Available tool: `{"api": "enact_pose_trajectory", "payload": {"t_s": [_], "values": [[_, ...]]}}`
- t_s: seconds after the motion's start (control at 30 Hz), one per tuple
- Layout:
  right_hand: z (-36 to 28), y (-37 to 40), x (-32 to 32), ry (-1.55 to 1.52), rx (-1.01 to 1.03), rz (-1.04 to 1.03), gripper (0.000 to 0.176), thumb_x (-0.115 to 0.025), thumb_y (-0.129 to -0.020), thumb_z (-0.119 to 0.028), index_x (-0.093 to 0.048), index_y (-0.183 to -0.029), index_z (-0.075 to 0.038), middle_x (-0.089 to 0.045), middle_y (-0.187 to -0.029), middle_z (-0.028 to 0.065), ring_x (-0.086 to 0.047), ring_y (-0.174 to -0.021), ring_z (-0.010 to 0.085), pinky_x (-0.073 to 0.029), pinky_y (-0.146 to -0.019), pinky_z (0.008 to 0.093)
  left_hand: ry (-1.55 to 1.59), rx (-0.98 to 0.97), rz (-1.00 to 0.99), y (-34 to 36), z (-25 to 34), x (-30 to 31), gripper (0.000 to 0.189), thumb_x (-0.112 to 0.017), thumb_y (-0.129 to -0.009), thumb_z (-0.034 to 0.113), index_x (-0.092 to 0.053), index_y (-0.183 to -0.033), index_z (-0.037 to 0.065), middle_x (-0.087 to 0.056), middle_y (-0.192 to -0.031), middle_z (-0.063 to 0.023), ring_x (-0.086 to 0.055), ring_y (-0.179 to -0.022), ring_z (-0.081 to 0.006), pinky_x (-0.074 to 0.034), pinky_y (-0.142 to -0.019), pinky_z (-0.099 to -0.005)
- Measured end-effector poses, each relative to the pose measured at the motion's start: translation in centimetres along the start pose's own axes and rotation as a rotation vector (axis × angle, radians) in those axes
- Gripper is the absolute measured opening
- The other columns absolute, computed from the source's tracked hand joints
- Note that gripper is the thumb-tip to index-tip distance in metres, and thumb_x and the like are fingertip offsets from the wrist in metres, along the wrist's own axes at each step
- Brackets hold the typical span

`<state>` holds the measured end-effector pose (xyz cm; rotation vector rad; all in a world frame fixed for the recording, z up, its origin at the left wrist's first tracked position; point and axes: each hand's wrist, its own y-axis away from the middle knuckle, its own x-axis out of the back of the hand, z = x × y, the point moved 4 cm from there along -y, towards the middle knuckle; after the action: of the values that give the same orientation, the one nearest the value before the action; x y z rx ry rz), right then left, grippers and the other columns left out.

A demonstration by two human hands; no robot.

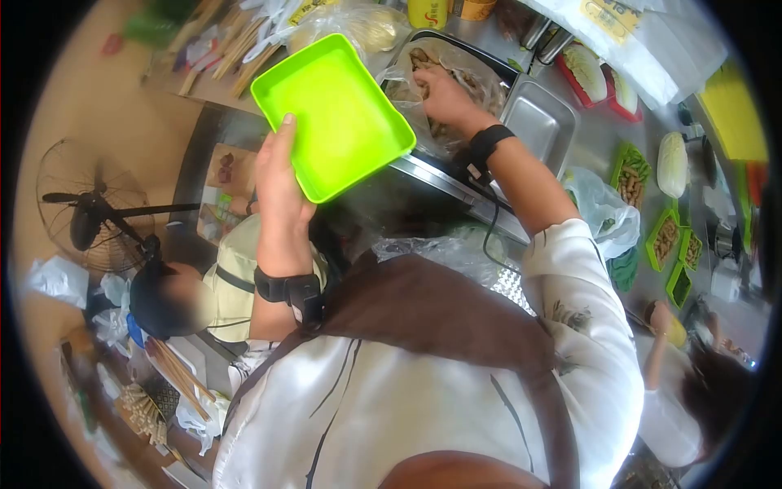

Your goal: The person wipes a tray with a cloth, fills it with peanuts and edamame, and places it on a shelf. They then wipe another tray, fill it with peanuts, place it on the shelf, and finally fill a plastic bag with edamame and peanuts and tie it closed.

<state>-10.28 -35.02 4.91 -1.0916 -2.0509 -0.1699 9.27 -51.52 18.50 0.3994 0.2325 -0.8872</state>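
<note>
My left hand (pixel 283 183) grips a bright green square tray (pixel 338 122) by its lower left edge, thumb over the rim. The tray is tilted and its inside looks bare. My right hand (pixel 450 99) reaches into a clear plastic bag (pixel 486 75) of small brown food pieces, which sits in a dark-rimmed metal pan. Its fingers are bent down among the pieces, and the fingertips are partly hidden. Beside this pan lies a metal tray (pixel 538 126).
Green trays of food (pixel 631 181) and a pale cabbage (pixel 673 165) lie on the right counter. A co-worker in a dark cap (pixel 163 297) is at lower left near a fan (pixel 90 212). Another person (pixel 672 407) is at lower right. A cable (pixel 491 236) hangs below my right wrist.
</note>
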Motion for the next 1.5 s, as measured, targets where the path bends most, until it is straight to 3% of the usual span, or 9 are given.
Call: {"api": "enact_pose_trajectory", "payload": {"t_s": [0.3,0.57,0.77,0.83,0.97,1.2,1.3,1.37,1.5], "values": [[3.0,-1.4,4.5,-1.167,-0.518,0.062,0.039,-0.067,-0.077,-0.011,-0.053,-0.113,-0.01,-0.06,-0.097,0.0058,-0.061,-0.088,0.019,-0.05,-0.068,0.0326,-0.005,0.131,-0.228,-0.2,-4.5,-2.4,0.024,-0.053,-0.094,0.019,-0.055,-0.105,-0.002,-0.064,-0.094,-0.0084,-0.062,-0.079,-0.0122,-0.05,-0.07,-0.0253],[-6.6,-1.3,11.7,-1.347,-0.441,0.202,0.04,-0.064,-0.079,-0.016,-0.05,-0.116,-0.009,-0.059,-0.094,0.006,-0.064,-0.079,0.0205,-0.05,-0.064,0.0335,-0.002,0.146,-0.256,-4.7,-10.8,-4.9,0.026,-0.049,-0.096,0.024,-0.051,-0.106,0.0,-0.061,-0.094,-0.0076,-0.06,-0.08,-0.0111,-0.049,-0.07,-0.0243],[-9.4,0.9,5.7,-0.444,-0.502,0.151,0.044,-0.065,-0.081,-0.022,-0.051,-0.119,-0.004,-0.055,-0.11,0.0126,-0.06,-0.096,0.0224,-0.049,-0.077,0.0344,0.202,0.186,-0.342,-5.4,-12.4,-6.6,0.035,-0.042,-0.098,0.031,-0.05,-0.112,0.0,-0.058,-0.1,-0.0073,-0.057,-0.088,-0.0123,-0.047,-0.077,-0.0272],[-10.1,1.3,4.2,0.34,0.084,0.299,0.05,-0.065,-0.082,-0.028,-0.051,-0.121,-0.001,-0.057,-0.107,0.0112,-0.057,-0.103,0.0209,-0.046,-0.087,0.0335,0.15,0.175,-0.365,-5.7,-13.0,-6.1,0.04,-0.037,-0.099,0.031,-0.046,-0.12,-0.002,-0.057,-0.112,-0.0109,-0.058,-0.097,-0.0164,-0.048,-0.084,-0.0304],[-9.6,2.0,5.3,-0.546,-0.513,-0.03,0.053,-0.061,-0.086,-0.035,-0.05,-0.125,-0.001,-0.053,-0.124,0.0159,-0.047,-0.119,0.0267,-0.033,-0.102,0.0374,0.216,0.217,-0.388,-5.1,-12.6,-5.6,0.039,-0.039,-0.099,0.033,-0.047,-0.117,-0.001,-0.057,-0.106,-0.0094,-0.058,-0.093,-0.0154,-0.049,-0.081,-0.0292],[-2.3,0.8,8.4,-1.258,-0.468,0.246,0.028,-0.046,-0.092,-0.012,-0.053,-0.112,0.007,-0.057,-0.114,0.016,-0.057,-0.106,0.0253,-0.044,-0.096,0.0366,0.219,0.234,-0.365,-5.6,-12.3,-2.2,0.036,-0.042,-0.098,0.033,-0.05,-0.111,0.0,-0.058,-0.101,-0.0085,-0.058,-0.088,-0.014,-0.049,-0.08,-0.0289],[1.6,0.6,2.6,-0.818,-0.716,0.1,0.03,-0.053,-0.083,-0.006,-0.054,-0.111,0.005,-0.06,-0.108,0.0159,-0.058,-0.103,0.0269,-0.048,-0.09,0.0366,0.204,0.214,-0.294,-5.9,-11.4,-1.0,0.035,-0.042,-0.098,0.032,-0.05,-0.11,0.0,-0.058,-0.103,-0.0088,-0.057,-0.09,-0.014,-0.048,-0.081,-0.0289],[4.5,0.0,1.2,0.064,-0.4,0.126,0.034,-0.054,-0.079,-0.012,-0.057,-0.11,0.003,-0.06,-0.102,0.0219,-0.058,-0.098,0.0366,-0.047,-0.088,0.0399,0.227,0.223,-0.248,-6.1,-11.1,-0.4,0.035,-0.042,-0.098,0.032,-0.05,-0.11,0.001,-0.058,-0.104,-0.0089,-0.057,-0.092,-0.014,-0.047,-0.082,-0.0288],[1.1,-0.4,3.3,0.602,-0.135,0.386,0.033,-0.058,-0.075,-0.015,-0.061,-0.104,0.0,-0.06,-0.097,0.0235,-0.057,-0.096,0.0371,-0.046,-0.086,0.0426,0.219,0.18,-0.234,-6.7,-10.3,0.3,0.034,-0.042,-0.098,0.031,-0.05,-0.11,0.001,-0.058,-0.105,-0.0088,-0.057,-0.094,-0.0142,-0.046,-0.084,-0.0285]]}}
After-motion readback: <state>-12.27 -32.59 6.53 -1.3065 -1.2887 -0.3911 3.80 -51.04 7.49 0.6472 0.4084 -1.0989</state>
